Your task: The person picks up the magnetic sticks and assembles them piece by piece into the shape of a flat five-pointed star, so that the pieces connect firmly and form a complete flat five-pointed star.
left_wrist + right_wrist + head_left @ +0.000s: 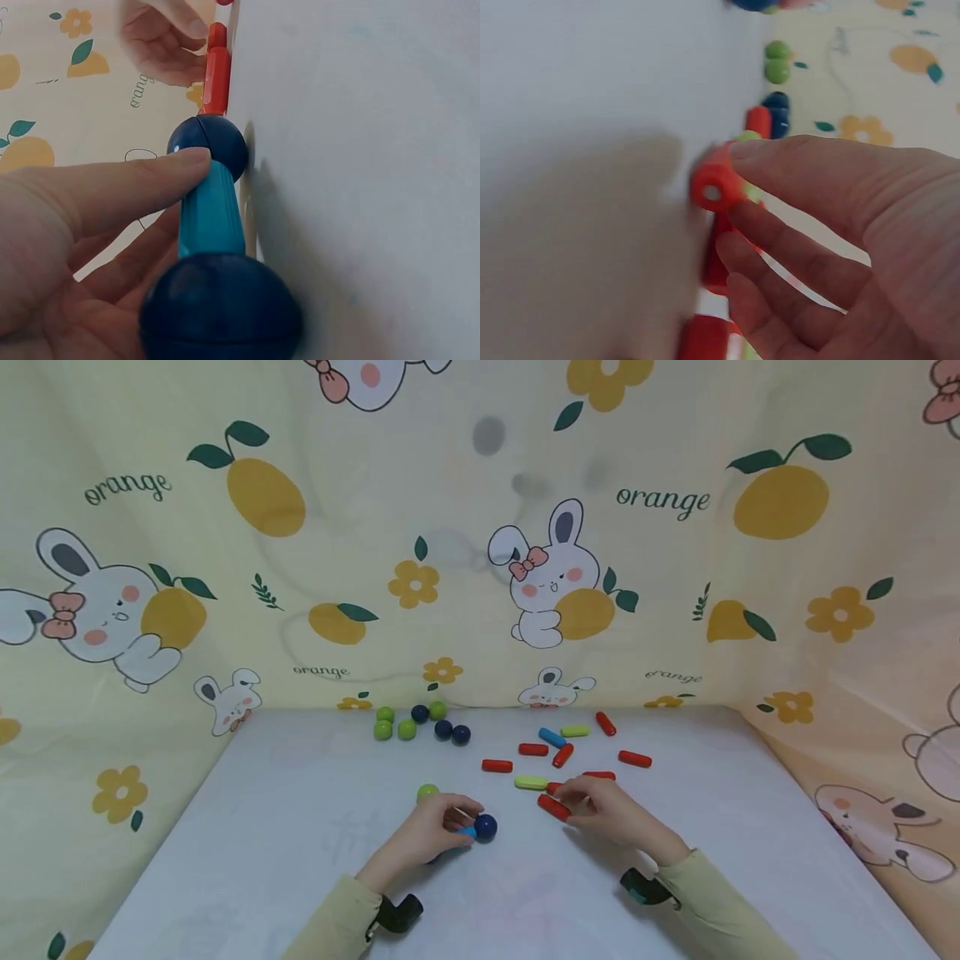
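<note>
My left hand (429, 831) pinches a light blue rod (212, 214) between thumb and fingers. A navy ball (486, 827) sits at the rod's far end, and another navy ball (221, 311) at its near end, mostly hidden in the head view. To the right, my right hand (615, 814) pinches a red rod (553, 807) between thumb and index finger. The rod's round end, with a pale grey centre, faces the right wrist camera. Close behind these fingers lie a yellow-green rod (531, 783) and partly covered red rods. A green ball (427, 792) shows just beyond the left hand.
At the back of the white table (300, 860), green balls (407, 729) and navy balls (443, 730) cluster left of centre. Several red rods (634, 759), a blue rod (552, 737) and a yellow-green rod (575, 731) lie scattered at the back right. A printed curtain (450, 635) stands behind.
</note>
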`<state>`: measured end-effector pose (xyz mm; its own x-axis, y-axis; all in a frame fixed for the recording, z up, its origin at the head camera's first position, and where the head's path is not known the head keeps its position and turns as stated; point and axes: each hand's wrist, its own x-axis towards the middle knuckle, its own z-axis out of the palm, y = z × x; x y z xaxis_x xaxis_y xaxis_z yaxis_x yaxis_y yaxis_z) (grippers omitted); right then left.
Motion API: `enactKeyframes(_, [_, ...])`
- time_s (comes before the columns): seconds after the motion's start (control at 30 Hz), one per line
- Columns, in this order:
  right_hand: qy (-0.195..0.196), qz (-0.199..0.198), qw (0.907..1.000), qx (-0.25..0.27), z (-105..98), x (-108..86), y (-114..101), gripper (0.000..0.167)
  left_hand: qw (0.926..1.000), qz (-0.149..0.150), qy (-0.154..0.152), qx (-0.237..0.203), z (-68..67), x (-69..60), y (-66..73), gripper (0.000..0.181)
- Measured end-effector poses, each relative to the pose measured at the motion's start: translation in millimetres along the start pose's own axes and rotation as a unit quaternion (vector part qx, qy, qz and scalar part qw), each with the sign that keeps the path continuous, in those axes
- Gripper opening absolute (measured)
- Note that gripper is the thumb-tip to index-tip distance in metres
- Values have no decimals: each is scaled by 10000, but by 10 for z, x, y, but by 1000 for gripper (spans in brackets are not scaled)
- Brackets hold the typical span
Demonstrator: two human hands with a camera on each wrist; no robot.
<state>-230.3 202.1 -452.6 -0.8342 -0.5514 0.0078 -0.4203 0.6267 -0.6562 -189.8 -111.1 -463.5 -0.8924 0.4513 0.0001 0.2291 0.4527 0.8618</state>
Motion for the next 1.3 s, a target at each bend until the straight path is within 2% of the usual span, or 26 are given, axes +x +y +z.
enactKeyframes(0.17, [78,320,9973,-659,129,82,-29,40,10000,14,-15,-26,-18,3,-17,38])
enactKeyframes(0.27, [121,216,9945,-1017,180,124,-105,36,10000,21,-16,-43,-17,7,-21,38])
enactKeyframes(0.33, [80,89,9941,-1074,204,152,-148,33,10000,26,-12,-25,-17,11,-26,38])
enactKeyframes(0.53, [-295,-386,9964,-697,268,257,-255,26,10000,40,-11,24,-22,17,-33,36])
enactKeyframes(0.77, [-408,-805,9925,-825,365,360,-349,24,10000,28,-48,21,-23,17,-30,36])
enactKeyframes(0.93, [-415,-808,9922,-854,415,393,-398,27,10000,43,-46,71,-19,12,-9,36])
enactKeyframes(1.13, [-364,-613,9945,-769,452,400,-422,25,9999,37,-45,101,-27,-1,-3,37])
enactKeyframes(1.3, [-181,-494,9986,-100,436,371,-416,26,9999,64,-85,61,-44,-8,-9,38])
